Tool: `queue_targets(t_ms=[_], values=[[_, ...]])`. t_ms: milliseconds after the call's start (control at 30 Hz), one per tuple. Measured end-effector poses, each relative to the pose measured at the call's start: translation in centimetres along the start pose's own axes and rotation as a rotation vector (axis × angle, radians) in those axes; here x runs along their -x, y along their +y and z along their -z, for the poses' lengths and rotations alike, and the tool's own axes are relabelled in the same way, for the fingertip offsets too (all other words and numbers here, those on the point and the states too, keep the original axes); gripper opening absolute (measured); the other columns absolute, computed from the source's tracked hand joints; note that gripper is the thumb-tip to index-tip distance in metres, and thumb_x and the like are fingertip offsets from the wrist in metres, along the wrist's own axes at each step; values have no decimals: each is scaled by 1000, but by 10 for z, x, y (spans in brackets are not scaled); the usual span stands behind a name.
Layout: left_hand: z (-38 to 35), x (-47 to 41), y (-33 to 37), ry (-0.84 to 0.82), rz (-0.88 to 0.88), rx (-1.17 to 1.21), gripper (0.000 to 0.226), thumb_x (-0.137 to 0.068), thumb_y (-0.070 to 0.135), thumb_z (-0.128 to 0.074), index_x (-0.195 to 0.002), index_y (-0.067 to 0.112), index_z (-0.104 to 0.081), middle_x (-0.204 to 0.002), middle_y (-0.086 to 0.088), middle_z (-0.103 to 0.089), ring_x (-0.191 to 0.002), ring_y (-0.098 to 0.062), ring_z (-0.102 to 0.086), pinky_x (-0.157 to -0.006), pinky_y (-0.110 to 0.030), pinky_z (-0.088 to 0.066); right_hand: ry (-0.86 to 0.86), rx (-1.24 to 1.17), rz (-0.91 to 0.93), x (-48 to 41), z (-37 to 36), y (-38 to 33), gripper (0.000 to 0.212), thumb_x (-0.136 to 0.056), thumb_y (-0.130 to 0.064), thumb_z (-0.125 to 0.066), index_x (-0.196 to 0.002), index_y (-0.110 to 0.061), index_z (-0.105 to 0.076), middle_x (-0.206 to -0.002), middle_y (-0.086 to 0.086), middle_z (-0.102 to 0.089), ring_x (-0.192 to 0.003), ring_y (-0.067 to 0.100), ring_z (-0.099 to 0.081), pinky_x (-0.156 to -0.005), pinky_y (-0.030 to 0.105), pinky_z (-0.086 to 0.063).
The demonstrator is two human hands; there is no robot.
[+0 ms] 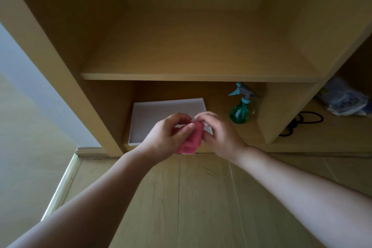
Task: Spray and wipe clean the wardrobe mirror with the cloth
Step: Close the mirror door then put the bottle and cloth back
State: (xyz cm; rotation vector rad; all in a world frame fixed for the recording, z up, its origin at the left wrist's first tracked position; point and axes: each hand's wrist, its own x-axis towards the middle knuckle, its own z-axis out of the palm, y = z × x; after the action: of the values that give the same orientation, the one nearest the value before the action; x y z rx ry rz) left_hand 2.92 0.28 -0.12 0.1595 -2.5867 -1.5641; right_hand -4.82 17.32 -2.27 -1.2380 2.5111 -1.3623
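Both hands hold a pink cloth (192,141) in front of the bottom wardrobe compartment. My left hand (167,137) grips its left side with curled fingers and thumb. My right hand (219,133) pinches its upper right edge. The cloth hangs bunched between them, above the front of a white tray (153,110). A green spray bottle (240,106) with a light blue trigger head stands upright on the compartment floor, to the right of my right hand. No mirror shows in this view.
The wooden wardrobe has a bare shelf (197,76) above the hands. A divider panel (281,110) separates the right compartment, which holds a black cable (302,123) and a plastic bag (344,100). Wooden floor (201,197) lies below; a pale wall (24,106) stands left.
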Motion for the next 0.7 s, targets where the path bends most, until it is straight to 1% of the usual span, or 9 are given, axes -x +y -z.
queue_targets(t_ms=[100, 133, 200, 267, 333, 400, 500, 600, 700], values=[[12, 6, 2, -87, -9, 26, 48, -78, 59, -65, -114, 27, -64, -97, 8, -69, -79, 0, -67, -60, -12, -47, -5, -204, -173, -4, 3, -11, 3, -95, -12, -59, -94, -11, -61, -89, 6, -67, -83, 20, -66, -70, 41, -57], [16, 7, 2, -101, 5, 58, 50, -75, 56, -71, -115, 26, -63, -99, 7, -69, -82, -3, -68, -62, -14, -49, 2, -250, -199, -5, 4, -14, 4, -95, -12, -58, -93, -11, -61, -89, 8, -67, -82, 21, -67, -70, 38, -58], [20, 9, -1, -49, -16, -8, 38, -78, 35, -77, -111, 28, -62, -97, 10, -69, -81, 0, -67, -63, -14, -51, 23, -253, -223, -7, 2, -20, 8, -96, -16, -58, -92, -11, -62, -86, 7, -67, -80, 17, -66, -67, 28, -57], [22, 8, -2, 53, -61, -159, 22, -85, 19, -70, -102, 30, -63, -89, 13, -67, -77, 4, -63, -63, -9, -47, 23, -236, -238, -8, -1, -25, 10, -95, -21, -60, -92, -12, -63, -83, 3, -66, -74, 10, -64, -62, 19, -52], [24, 8, -2, 118, -65, -213, 16, -89, 13, -62, -90, 29, -62, -79, 10, -65, -67, 4, -58, -57, -8, -43, -18, -260, -267, -9, -1, -28, 11, -94, -22, -62, -94, -11, -62, -85, 3, -66, -75, 11, -63, -62, 18, -53], [26, 8, -1, 160, -52, -235, 21, -90, 10, -58, -79, 29, -58, -70, 8, -60, -57, 1, -52, -50, -9, -40, -92, -331, -307, -9, 2, -29, 19, -90, -21, -67, -103, -9, -61, -94, 7, -67, -84, 18, -66, -69, 25, -57], [29, 6, -2, 209, -13, -250, 22, -90, 10, -54, -75, 25, -52, -65, 8, -54, -54, -6, -47, -47, -11, -37, -212, -476, -395, -10, 10, -26, 42, -80, -3, -75, -118, -7, -57, -109, 15, -64, -97, 27, -67, -76, 34, -60], [29, 5, -5, 221, 3, -255, 23, -91, 10, -53, -75, 26, -49, -67, 7, -53, -56, -5, -47, -46, -9, -36, -283, -415, -381, -11, 13, -21, 38, -78, 9, -71, -113, -2, -61, -105, 12, -65, -97, 24, -65, -81, 30, -57], [26, 5, -7, 209, 1, -256, 26, -92, 14, -55, -72, 28, -46, -66, 9, -51, -56, -4, -46, -48, -10, -36, -276, -330, -385, -12, 7, -14, 28, -83, 8, -65, -107, -5, -65, -96, 4, -66, -91, 17, -64, -75, 18, -53]])
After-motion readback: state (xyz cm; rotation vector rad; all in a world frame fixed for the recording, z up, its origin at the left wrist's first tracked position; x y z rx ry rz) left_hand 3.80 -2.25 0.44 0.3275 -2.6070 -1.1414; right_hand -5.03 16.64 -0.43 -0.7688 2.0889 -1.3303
